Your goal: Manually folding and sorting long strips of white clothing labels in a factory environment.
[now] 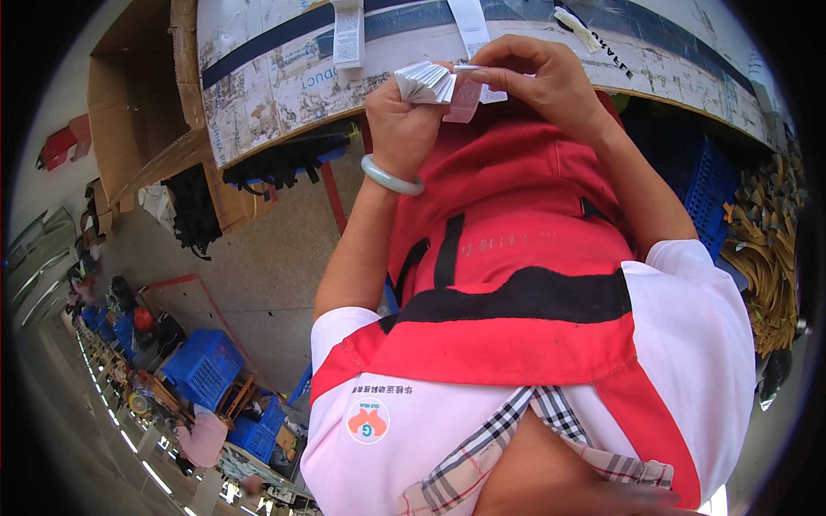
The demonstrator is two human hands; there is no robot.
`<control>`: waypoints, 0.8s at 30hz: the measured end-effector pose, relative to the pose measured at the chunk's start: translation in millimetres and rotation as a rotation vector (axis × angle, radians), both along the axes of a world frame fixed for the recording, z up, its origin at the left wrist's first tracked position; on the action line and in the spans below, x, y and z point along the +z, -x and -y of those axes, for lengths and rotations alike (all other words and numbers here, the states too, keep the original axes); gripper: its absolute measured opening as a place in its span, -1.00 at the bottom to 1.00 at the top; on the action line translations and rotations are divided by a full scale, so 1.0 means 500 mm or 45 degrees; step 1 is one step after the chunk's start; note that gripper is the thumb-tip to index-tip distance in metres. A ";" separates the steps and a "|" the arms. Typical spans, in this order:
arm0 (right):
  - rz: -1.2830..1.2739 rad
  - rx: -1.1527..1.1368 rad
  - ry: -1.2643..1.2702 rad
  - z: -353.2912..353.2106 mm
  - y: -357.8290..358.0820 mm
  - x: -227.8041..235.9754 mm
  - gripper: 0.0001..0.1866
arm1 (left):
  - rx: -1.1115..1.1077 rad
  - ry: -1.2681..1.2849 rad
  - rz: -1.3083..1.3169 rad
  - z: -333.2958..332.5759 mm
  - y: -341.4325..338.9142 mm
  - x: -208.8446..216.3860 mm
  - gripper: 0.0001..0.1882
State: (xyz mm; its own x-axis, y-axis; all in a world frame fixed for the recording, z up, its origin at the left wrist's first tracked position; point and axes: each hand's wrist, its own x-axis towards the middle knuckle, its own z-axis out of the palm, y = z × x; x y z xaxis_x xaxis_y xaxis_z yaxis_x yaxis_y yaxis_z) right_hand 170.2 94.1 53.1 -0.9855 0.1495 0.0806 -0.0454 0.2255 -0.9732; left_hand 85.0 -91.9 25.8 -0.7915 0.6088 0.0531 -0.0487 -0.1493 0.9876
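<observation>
The left hand [403, 127] is gripping fanned white labels [425, 83], which are sticking out of its fist. Just beside it, the right hand [544, 84] is pinching a white slip [468, 67]. A label strip [348, 39] is lying beyond the left hand.

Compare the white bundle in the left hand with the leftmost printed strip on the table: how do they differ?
The white bundle is gripped in the left hand, while the printed strip lies on the table. The bundle's layers fan out; the strip runs straight. The bundle shows mostly plain layer edges, whereas the strip shows a face with dark print. Both are white.
</observation>
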 end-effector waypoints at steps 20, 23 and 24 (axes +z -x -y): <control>0.230 -0.023 0.364 0.011 0.020 -0.040 -0.78 | -0.497 -0.126 0.721 -0.004 0.000 -0.022 -0.41; -0.082 -0.203 -0.506 -0.042 0.054 -0.070 -0.72 | -0.484 -0.005 0.689 -0.001 0.002 -0.027 -0.58; -0.105 -0.314 -0.585 -0.038 0.066 -0.051 -0.80 | -0.421 -0.031 0.722 -0.002 0.002 -0.028 -0.64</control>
State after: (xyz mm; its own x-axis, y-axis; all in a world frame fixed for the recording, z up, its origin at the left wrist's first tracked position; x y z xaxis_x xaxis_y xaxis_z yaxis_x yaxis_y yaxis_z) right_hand 137.0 113.0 27.8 -0.9131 0.3068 0.2684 -0.0098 0.6418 -0.7668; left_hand 83.8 -91.0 11.9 -0.4723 0.8288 -0.3001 -0.6077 -0.0595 0.7919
